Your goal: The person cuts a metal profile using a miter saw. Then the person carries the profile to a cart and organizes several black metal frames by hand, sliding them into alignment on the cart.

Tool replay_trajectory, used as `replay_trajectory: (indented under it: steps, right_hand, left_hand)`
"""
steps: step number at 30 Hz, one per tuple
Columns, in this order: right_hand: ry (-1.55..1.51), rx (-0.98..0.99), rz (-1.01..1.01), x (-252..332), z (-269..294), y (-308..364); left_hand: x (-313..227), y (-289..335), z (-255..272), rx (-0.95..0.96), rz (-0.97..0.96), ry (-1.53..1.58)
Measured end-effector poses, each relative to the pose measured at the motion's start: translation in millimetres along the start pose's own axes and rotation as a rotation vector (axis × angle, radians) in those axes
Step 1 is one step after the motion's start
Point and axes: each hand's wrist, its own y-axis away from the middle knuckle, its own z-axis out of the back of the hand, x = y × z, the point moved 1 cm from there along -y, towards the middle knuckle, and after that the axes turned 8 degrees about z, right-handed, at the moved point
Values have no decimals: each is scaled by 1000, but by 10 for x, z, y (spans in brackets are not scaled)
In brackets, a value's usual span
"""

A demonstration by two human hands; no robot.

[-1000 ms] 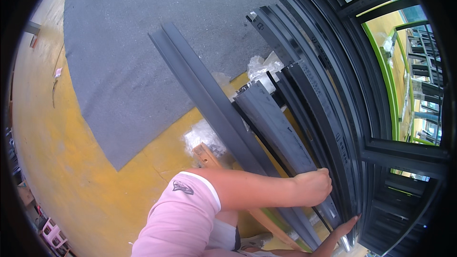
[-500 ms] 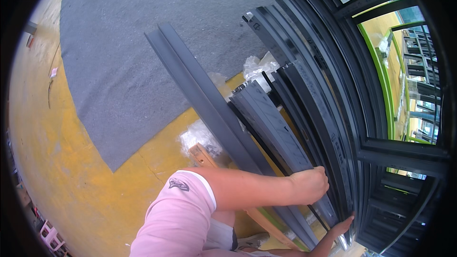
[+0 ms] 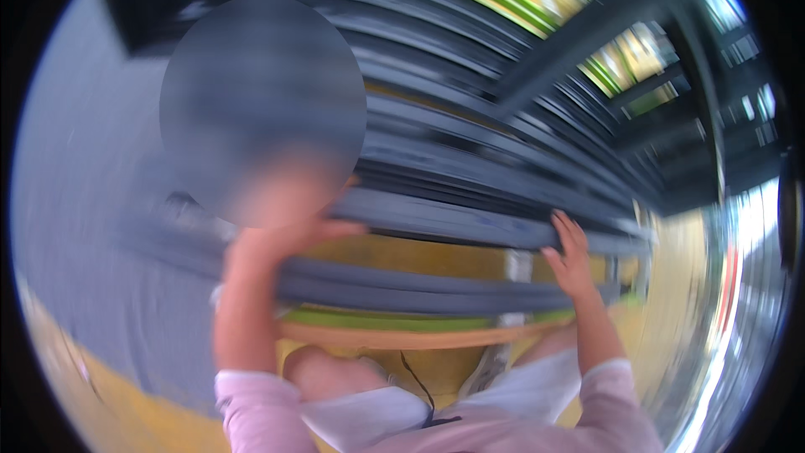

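One grey bar (image 3: 457, 220) is positioned beyond a wooden beam (image 3: 419, 339), its long axis running left to right. Its right part is overlapped by the right hand (image 3: 572, 258), fingers spread. The left hand (image 3: 292, 208) is blurred; its grip cannot be told.

Beyond the orange rail (image 3: 419, 339), an oval blur veils most of the left hand (image 3: 289, 231) and the far-left stretches of the grey metal profiles (image 3: 457, 220). Right of the rail, bright shapes (image 3: 738, 268) are smeared past recognition.
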Motion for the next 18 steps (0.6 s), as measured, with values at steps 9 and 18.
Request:
replay_trajectory:
  steps: [9, 18]
  right_hand:
    - [139, 5, -116, -1504, 368, 1065]
    - [-51, 27, 160, -1448, 246, 726]
  left_hand:
    - [1528, 767, 1071, 202, 392, -509]
    - [-525, 80, 232, 83, 279, -479]
